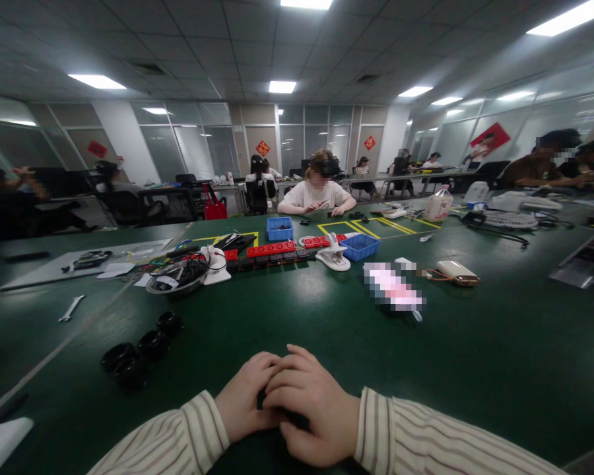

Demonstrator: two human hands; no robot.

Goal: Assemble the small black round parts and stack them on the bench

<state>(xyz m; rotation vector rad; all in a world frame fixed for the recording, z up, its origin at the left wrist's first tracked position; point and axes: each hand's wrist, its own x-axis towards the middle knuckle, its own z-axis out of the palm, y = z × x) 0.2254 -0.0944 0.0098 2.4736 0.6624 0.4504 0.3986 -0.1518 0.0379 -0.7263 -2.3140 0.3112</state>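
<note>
Room: wide, dim, with panel ceiling lights (282, 87) and glass partitions (317, 125); people sit at desks along both sides. Green tabletop (237, 310), dull sheen, spans the foreground, a seam (74, 330) running obliquely down its left part.

Far left: pale board (39, 276) bearing dark parts; wrench (72, 309) lying near the seam; corner of a white object (2, 445) at bottom edge. Next, four black round parts (152, 344) clustered on bare green, left of the hands and the loose items nearest them. Beyond these, a metal bowl (198, 289) heaped with cables (191, 269).

Centre: row of red sockets (277, 249), a blue bin (280, 235) behind it, a white clamp-like stand (333, 256) at its right end, a second blue bin (363, 249) just beside that. Across the table a person (321, 194) in a pale top bends over small items. Red diamond sign (263, 148) on the back wall.

Right: blurred pink item (393, 287), beige device (458, 272), pale jug (438, 204), white grille (509, 220), metal rack (587, 254) at the edge.

Hands, striped cuffs: left hand (250, 398) angles inward, fingertips partly hidden under the right. Right hand (317, 406) lies across it, fingers loosely bent, thumb lower. Dark gap between them; cannot tell whether either grips anything.
</note>
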